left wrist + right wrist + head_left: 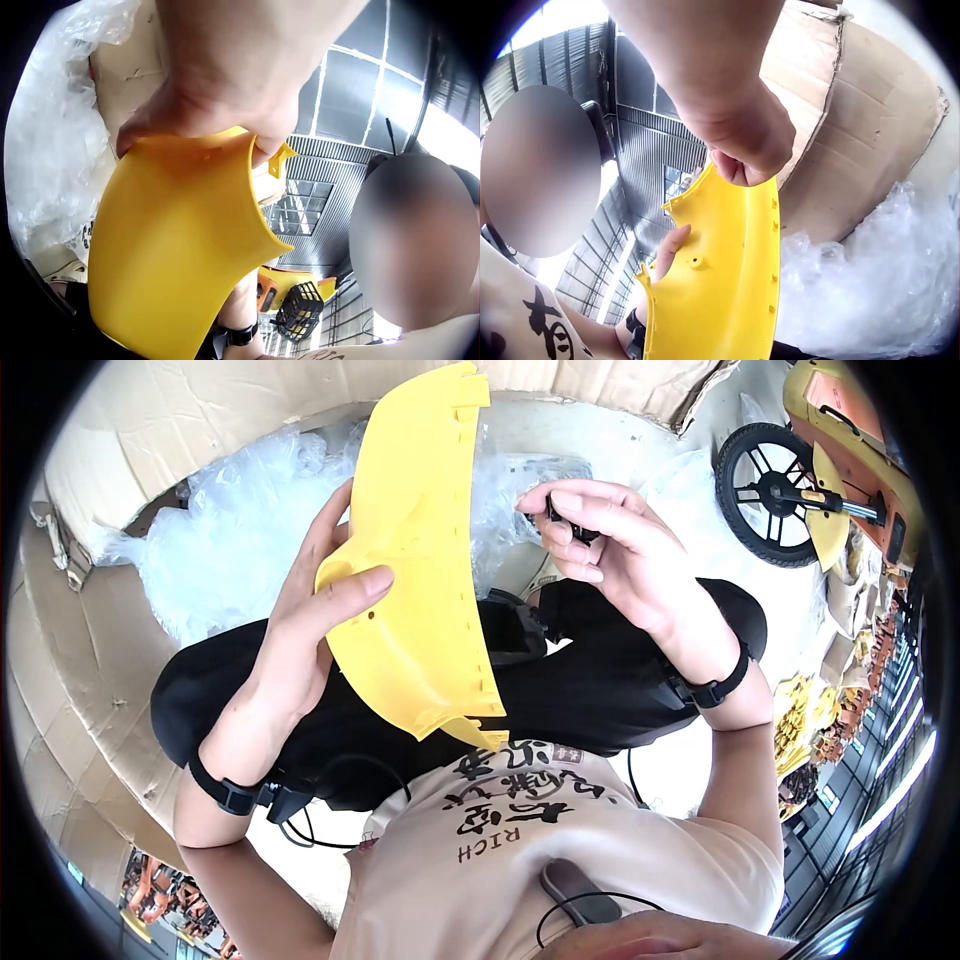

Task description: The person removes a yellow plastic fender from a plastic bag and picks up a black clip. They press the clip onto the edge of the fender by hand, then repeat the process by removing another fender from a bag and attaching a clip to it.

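Observation:
A curved yellow plastic panel [425,510] with small tabs along its straight edge stands upright over the lap in the head view. My left hand [305,610] grips it at a notch on its left side, the thumb lying across the near face. The left wrist view shows the smooth side of the panel [169,247]. Off to the right of the panel, my right hand [640,550] pinches small black parts [575,528] between thumb and fingers; their exact kind cannot be made out. In the right wrist view the right hand [750,142] overlaps the panel's top end.
Crumpled clear plastic bags [240,530] lie on the floor beyond the legs. Cardboard [80,690] curves round the left and far sides. At the upper right stands a yellow vehicle with a black wheel [768,495]. Yellow parts [800,720] are piled farther right.

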The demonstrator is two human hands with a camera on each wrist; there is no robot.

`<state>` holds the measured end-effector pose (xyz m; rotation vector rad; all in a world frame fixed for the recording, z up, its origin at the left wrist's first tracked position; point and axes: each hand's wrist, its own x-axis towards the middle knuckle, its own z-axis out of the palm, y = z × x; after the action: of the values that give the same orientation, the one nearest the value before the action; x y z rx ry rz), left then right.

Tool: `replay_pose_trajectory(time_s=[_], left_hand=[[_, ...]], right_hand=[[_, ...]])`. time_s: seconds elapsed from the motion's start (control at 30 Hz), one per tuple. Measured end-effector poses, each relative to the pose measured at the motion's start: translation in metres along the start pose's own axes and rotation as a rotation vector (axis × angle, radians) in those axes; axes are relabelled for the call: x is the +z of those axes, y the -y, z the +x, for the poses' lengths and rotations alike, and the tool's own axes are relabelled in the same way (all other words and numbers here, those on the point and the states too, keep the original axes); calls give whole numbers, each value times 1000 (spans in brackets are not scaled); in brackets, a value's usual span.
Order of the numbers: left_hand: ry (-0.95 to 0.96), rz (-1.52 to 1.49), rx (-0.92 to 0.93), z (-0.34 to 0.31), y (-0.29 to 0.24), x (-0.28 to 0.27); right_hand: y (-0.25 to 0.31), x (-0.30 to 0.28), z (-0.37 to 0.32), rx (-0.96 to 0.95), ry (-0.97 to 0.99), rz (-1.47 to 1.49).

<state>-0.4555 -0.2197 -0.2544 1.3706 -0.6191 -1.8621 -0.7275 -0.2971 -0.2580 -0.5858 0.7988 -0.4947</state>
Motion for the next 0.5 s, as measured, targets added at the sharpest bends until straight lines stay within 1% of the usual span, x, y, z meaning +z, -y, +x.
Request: replay_pose_trajectory(time_s=[0.1,0.17,0.2,0.23,0.3,0.37,0.43,0.5], left_hand=[[21,19,25,1,-2,4],[1,148,80,1,-3,8],[11,237,87,2,-3,6],[18,254,84,5,2,4],[47,240,230,9,8,1],[71,303,250,7,6,4],[69,394,265,6,6,5],[65,418,272,7,8,4]], right_hand=[[2,-2,0,-22,-36,-22],[6,-1,-2,-32,-54,-39],[7,2,-2,-6,-92,-38],[8,3,-2,21,-130,-36],[8,0,-1,-5,-117,-8],[7,-6,-2,-32,-107,16],[4,-12,-1,-56,-151,27],[5,-17,-2,-56,-145,82]])
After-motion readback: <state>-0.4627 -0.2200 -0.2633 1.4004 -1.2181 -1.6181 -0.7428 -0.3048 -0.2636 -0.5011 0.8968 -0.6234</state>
